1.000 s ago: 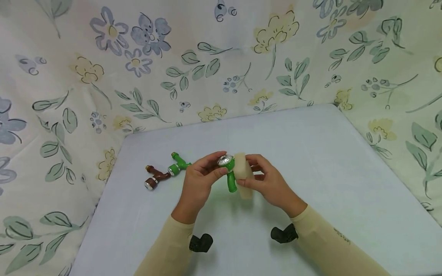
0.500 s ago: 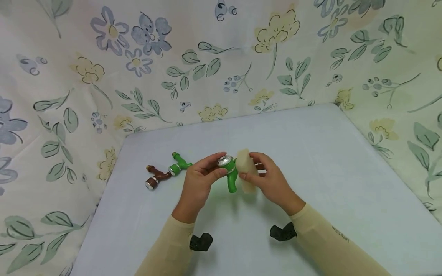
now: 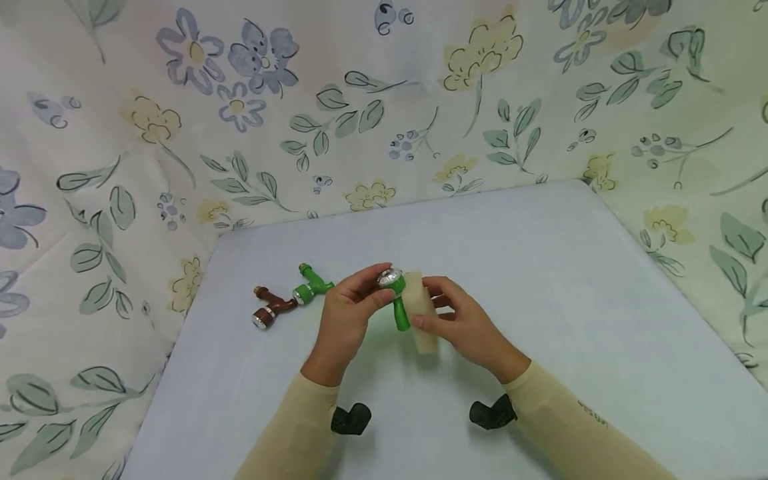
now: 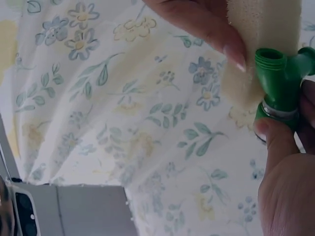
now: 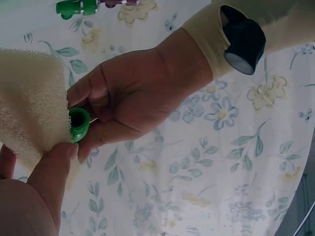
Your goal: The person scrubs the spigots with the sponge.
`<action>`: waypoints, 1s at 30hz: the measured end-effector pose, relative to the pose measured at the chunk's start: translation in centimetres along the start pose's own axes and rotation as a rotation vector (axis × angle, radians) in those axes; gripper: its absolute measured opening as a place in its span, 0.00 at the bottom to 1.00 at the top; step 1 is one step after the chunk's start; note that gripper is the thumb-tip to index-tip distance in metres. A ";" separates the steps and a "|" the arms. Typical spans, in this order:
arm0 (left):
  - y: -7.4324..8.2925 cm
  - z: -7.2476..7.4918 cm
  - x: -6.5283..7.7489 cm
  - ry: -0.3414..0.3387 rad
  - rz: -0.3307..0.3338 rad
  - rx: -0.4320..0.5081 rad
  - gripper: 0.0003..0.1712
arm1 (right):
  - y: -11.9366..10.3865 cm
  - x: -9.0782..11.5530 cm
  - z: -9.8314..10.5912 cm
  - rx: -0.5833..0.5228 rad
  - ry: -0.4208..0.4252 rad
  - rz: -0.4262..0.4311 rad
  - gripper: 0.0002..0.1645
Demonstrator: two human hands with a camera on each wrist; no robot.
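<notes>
My left hand (image 3: pixel 345 317) grips a green plastic tap (image 3: pixel 401 313) by its silver-capped knob, with the spout pointing down in the head view. Thumb and fingers of my right hand (image 3: pixel 471 327) pinch a cream-coloured sponge (image 3: pixel 422 310) against the tap's right side. From the left wrist, the tap's threaded open end (image 4: pixel 270 58) shows in front of the sponge (image 4: pixel 275 24). In the right wrist view the sponge (image 5: pixel 32 98) covers most of the tap, leaving a green round opening (image 5: pixel 78 123) visible beside my left hand (image 5: pixel 142 91).
On the white table (image 3: pixel 528 267), left of my hands, lie a brown tap (image 3: pixel 273 307) and a second green tap (image 3: pixel 311 285), close together. Floral cloth (image 3: pixel 336 133) hangs behind and along the sides. Black wrist cameras (image 3: pixel 493 412) sit on both sleeves.
The sponge shifts up and right, slightly apart from the tap, then comes back down and left against it. My left hand keeps the tap nearly still.
</notes>
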State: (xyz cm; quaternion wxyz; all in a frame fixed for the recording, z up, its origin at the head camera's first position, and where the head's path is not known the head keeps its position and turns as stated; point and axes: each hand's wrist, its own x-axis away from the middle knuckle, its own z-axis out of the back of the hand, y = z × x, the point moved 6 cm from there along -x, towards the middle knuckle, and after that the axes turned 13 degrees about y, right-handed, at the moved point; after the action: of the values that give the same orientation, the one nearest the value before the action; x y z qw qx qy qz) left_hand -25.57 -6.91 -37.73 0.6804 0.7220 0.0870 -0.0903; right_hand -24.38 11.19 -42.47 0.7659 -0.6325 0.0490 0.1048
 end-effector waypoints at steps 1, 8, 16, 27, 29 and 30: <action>-0.1 0.1 -0.1 0.008 -0.003 -0.002 0.22 | -0.6 0.2 -0.2 -0.019 -0.015 0.008 0.31; -2.3 1.1 -0.9 0.067 -0.011 0.018 0.23 | -3.6 1.1 -0.8 -0.031 -0.052 0.063 0.32; -2.7 1.0 -0.7 0.016 0.011 0.062 0.24 | -3.2 0.8 -0.4 0.019 0.013 0.045 0.32; -1.9 0.4 -0.2 -0.029 0.024 0.055 0.23 | -2.5 0.0 0.8 0.059 0.050 0.034 0.33; -2.0 0.4 -0.2 -0.031 0.027 0.062 0.23 | -1.9 -0.1 0.9 0.066 0.064 0.037 0.33; -2.0 0.4 -0.2 -0.036 0.030 0.073 0.23 | -1.3 -0.3 1.0 0.080 0.080 0.033 0.34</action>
State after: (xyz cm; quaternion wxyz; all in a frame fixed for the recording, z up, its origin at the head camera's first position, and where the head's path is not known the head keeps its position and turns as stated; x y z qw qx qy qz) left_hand -26.23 -7.19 -39.61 0.6565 0.7457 0.0607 -0.0960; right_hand -24.46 11.93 -41.00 0.7863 -0.6040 0.0940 0.0900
